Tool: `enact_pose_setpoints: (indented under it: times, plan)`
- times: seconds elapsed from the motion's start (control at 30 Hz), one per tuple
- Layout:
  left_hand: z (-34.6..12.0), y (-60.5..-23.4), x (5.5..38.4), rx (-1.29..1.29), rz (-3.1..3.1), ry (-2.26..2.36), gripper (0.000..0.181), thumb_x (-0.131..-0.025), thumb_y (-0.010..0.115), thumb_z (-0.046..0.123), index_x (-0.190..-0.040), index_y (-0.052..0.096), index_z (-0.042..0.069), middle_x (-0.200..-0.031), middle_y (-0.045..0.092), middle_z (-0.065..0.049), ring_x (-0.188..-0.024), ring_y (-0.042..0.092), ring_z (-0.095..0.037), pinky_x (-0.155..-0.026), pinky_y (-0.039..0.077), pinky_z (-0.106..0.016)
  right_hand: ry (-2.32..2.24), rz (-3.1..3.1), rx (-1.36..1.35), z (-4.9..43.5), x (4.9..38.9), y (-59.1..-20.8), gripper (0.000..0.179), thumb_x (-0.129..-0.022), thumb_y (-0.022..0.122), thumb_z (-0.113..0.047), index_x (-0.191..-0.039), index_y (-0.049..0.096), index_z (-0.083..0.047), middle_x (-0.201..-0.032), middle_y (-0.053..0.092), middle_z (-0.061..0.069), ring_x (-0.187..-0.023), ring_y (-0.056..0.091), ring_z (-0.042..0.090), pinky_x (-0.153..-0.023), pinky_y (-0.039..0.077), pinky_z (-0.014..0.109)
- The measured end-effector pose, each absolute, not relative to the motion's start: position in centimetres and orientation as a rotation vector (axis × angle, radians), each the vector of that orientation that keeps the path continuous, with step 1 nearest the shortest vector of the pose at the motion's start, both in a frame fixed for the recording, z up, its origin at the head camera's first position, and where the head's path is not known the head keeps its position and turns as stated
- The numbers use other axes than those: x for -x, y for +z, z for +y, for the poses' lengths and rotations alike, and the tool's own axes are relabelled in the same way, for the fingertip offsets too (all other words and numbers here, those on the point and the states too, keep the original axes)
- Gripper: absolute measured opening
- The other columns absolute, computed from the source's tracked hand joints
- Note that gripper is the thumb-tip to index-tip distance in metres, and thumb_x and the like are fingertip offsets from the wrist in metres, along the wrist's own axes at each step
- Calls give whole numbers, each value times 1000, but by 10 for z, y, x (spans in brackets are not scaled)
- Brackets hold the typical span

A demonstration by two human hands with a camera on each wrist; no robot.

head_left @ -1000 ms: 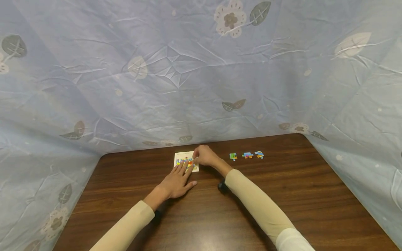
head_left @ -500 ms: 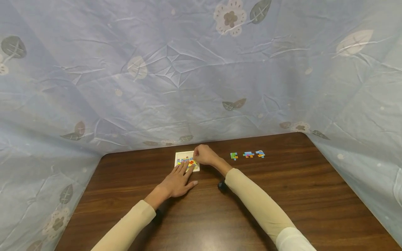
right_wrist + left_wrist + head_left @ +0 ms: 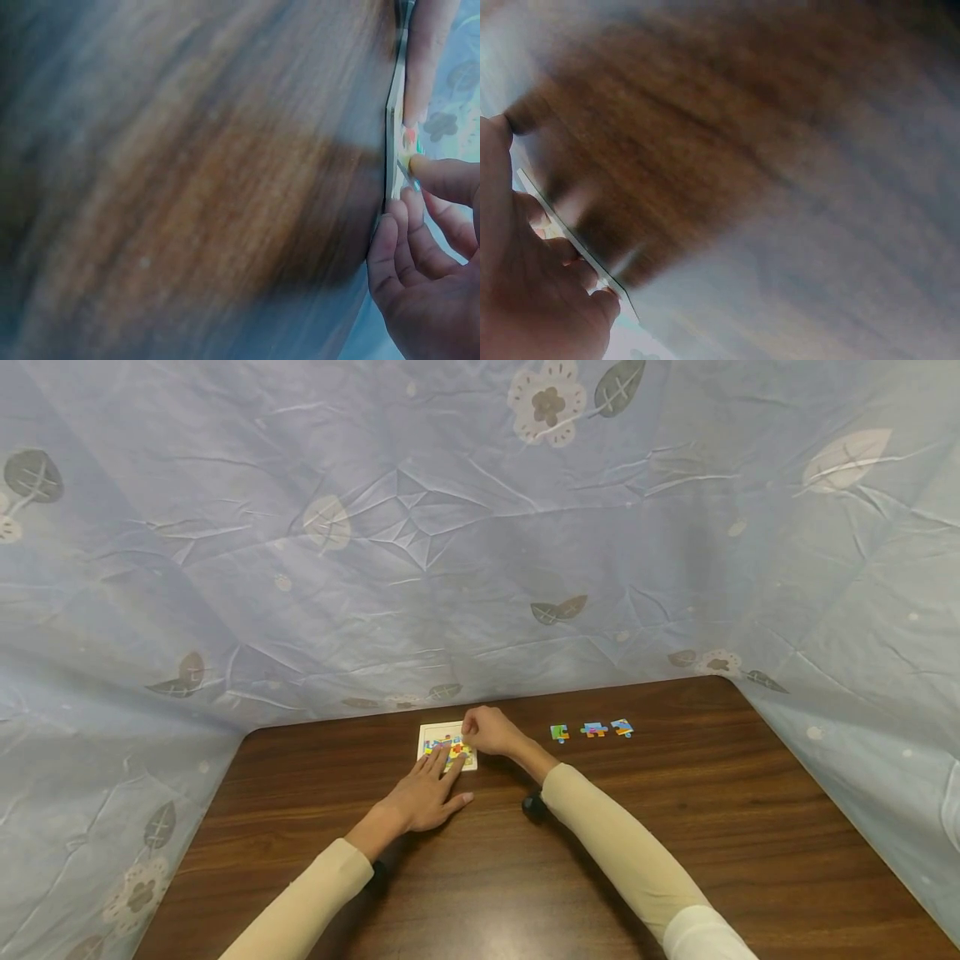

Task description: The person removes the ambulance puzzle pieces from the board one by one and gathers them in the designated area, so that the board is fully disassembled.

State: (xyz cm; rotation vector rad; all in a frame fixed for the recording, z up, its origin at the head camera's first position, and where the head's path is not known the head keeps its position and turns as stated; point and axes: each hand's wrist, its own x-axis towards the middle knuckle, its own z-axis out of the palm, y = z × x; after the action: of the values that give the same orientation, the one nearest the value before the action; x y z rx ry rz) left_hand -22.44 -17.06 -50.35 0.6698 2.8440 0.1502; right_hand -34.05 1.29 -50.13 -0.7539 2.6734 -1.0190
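Note:
A small cream-framed jigsaw board lies near the table's far edge, with colourful pieces set in its lower part. My left hand lies spread, its straight fingertips resting on the board's near left part. In the left wrist view, the left fingers lie over the board's thin edge. At the board's right side, my right hand has curled fingers. Thumb and finger pinch a small puzzle piece, tilted at the frame in the right wrist view. Most of that piece is hidden by the fingers.
Three loose puzzle pieces lie in a row right of the right hand: a green one, a blue and pink one and a blue and orange one. A floral cloth hangs behind the brown table.
Both hands stay nearly in place at the board. The right fingers shift only slightly at its right side. The loose pieces have not moved on the table.

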Motion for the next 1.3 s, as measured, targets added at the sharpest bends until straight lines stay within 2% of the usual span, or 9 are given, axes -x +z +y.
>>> enact_pose_setpoints:
  times: [0.17, 0.3, 0.43, 0.6, 0.7, 0.83, 0.93, 1.17, 1.3]
  plan:
    - [-171, -506, 225, -671, 2848, 145, 79, -110, 34, 63, -170, 19, 15, -176, 11, -25, -166, 10, -38, -135, 17, -54, -1114, 2606, 683, 17, 340, -503, 13, -93, 73, -9, -106, 73, -5, -101, 75, 8, -91, 69, 19, -84, 62, 32]
    - [-172, -508, 225, -670, 2848, 133, 79, -110, 33, 63, -170, 18, 15, -176, 10, -25, -166, 10, -38, -135, 17, -54, -1111, 2582, 694, 21, 339, -503, 11, -95, 72, -12, -102, 78, -6, -100, 77, 8, -92, 70, 20, -86, 62, 35]
    - [-172, -508, 225, -668, 2852, 129, 79, -110, 33, 64, -170, 18, 16, -176, 10, -24, -166, 9, -38, -135, 17, -54, -1144, 2572, 701, 24, 338, -500, 11, -96, 71, -10, -100, 80, -6, -97, 78, 8, -87, 70, 18, -80, 61, 32]
    - [-171, -508, 224, -671, 2853, 130, 78, -110, 33, 64, -170, 20, 16, -176, 11, -23, -166, 10, -38, -135, 18, -55, -1303, 2531, 645, 32, 338, -490, 14, -98, 71, -12, -108, 80, -5, -98, 79, 10, -80, 73, 17, -71, 63, 29]
    - [-172, -507, 225, -668, 2853, 124, 79, -109, 32, 65, -170, 20, 16, -177, 10, -22, -166, 10, -37, -135, 18, -54, -1451, 2452, 635, 38, 338, -479, 17, -100, 71, -11, -113, 80, -4, -107, 80, 14, -88, 78, 24, -80, 67, 38]
    - [-173, -509, 225, -670, 2862, 116, 79, -109, 31, 66, -170, 19, 17, -177, 7, -21, -167, 8, -36, -136, 17, -54, -1580, 2364, 616, 49, 336, -465, 23, -100, 70, -8, -121, 78, -2, -121, 77, 19, -100, 79, 33, -93, 64, 52]
    - [-173, -511, 226, -676, 2868, 116, 79, -109, 31, 66, -170, 18, 18, -177, 7, -21, -167, 8, -36, -136, 17, -54, -1585, 2366, 613, 59, 334, -457, 26, -102, 68, -7, -125, 75, -1, -125, 75, 21, -102, 78, 37, -96, 63, 53]
    - [-173, -511, 226, -683, 2873, 113, 79, -109, 30, 65, -171, 17, 17, -177, 6, -22, -167, 7, -37, -136, 16, -53, -1630, 2394, 557, 85, 330, -444, 26, -100, 70, -8, -125, 75, 1, -118, 77, 23, -97, 79, 34, -94, 63, 54]
    - [-173, -511, 225, -681, 2871, 112, 78, -110, 31, 64, -170, 17, 17, -177, 6, -22, -167, 7, -36, -136, 16, -54, -1647, 2399, 517, 99, 326, -439, 26, -99, 72, -9, -124, 74, 1, -116, 78, 21, -97, 79, 35, -92, 65, 49]
